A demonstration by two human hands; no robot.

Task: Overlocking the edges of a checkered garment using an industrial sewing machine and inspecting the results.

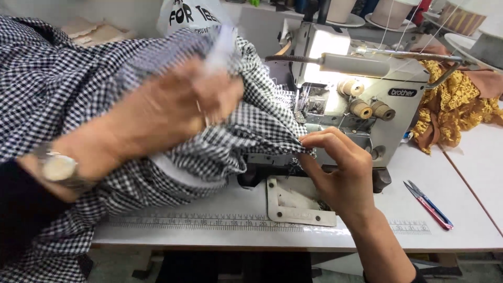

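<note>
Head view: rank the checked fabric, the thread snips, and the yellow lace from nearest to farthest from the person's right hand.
1. Checked fabric: pinched at its edge by the right hand, in front of the sewing machine.
2. Thread snips: lying on the table, to the hand's right.
3. Yellow lace: heaped behind the machine, far right.

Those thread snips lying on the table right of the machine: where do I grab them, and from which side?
Probably grip the thread snips across the middle of the red and blue handles, coming straight down from above. They lie flat on the white table, slanted, with the pointed blades toward the sewing machine. The right hand is nearest, so reach from the handle end, away from the tips.
</note>
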